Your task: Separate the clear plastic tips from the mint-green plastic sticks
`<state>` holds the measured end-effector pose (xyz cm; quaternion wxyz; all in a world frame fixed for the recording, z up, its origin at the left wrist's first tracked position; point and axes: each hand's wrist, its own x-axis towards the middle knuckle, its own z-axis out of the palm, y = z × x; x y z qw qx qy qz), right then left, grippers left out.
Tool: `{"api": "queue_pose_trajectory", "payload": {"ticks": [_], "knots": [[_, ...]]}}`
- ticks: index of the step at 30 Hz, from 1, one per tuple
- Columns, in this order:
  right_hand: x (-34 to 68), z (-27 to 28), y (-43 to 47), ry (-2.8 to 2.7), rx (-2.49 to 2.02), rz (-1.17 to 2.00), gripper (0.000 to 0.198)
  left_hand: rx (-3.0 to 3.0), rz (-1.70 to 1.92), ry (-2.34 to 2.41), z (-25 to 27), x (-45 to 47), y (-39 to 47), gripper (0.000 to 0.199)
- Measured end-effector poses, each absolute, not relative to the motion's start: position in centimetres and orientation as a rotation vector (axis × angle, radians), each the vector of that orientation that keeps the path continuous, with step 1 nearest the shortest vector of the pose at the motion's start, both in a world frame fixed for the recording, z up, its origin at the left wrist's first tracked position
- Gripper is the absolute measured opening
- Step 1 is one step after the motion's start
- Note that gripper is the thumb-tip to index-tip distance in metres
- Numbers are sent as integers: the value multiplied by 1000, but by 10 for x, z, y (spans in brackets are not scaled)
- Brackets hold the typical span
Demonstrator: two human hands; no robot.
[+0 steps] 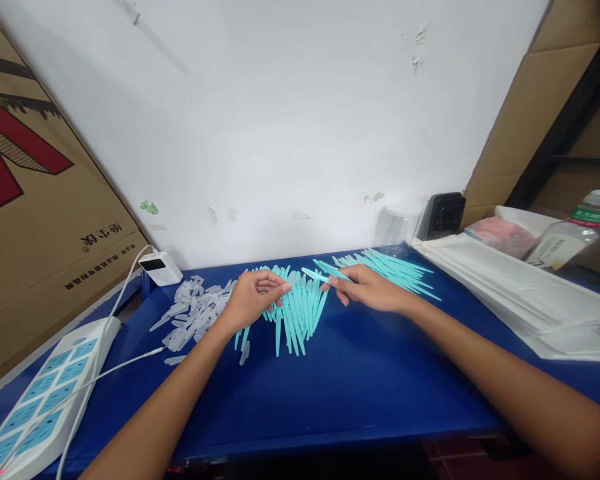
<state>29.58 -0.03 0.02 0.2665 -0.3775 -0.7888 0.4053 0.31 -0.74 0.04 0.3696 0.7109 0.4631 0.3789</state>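
Over the middle of the table, my left hand (260,293) is closed in a pinch, with what looks like a small clear blade cap (291,279) at its fingertips. My right hand (365,288) is closed on slim turquoise eyebrow razors (325,270), at least two, pointing left toward the other hand. Beneath and between the hands lies a pile of similar turquoise razors (293,320). Loose translucent caps (195,310) are heaped left of my left hand, and a single cap (245,352) lies nearer me. Behind my right hand is another row of razors (397,272), some with clear tips.
A white power strip (55,393) and a white device with a dark screen (161,268) stand at left, with cables crossing the blue table (330,393). A clear cup (399,227), white sheets or bags (525,293) and a bottle (570,230) are at right.
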Motion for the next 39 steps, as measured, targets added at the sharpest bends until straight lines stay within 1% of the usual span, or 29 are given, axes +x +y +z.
{"api": "queue_pose_trajectory", "payload": {"ticks": [2, 6, 14, 21, 26, 33, 39], "knots": [[295, 1, -2, -2137, -1007, 1118, 55, 1827, 987, 1190, 1, 5, -9, 36], [294, 0, -3, -2051, -987, 1293, 41, 1821, 1038, 1176, -1, 6, -7, 36], [294, 3, -4, -1969, -1001, 1444, 43, 1839, 1209, 1135, -7, 4, -4, 30], [295, 5, -5, -1955, -1008, 1535, 42, 2111, 1322, 1127, -11, 3, -4, 16], [296, 4, -5, -1953, -1010, 1625, 43, 2253, 1362, 1107, -13, 1, -4, 11], [292, 4, -9, -2002, -957, 1612, 43, 2506, 1401, 954, -14, 4, -8, 14], [284, -2, -13, -2022, -925, 1604, 46, 2617, 1387, 953, -18, 5, -8, 16]]}}
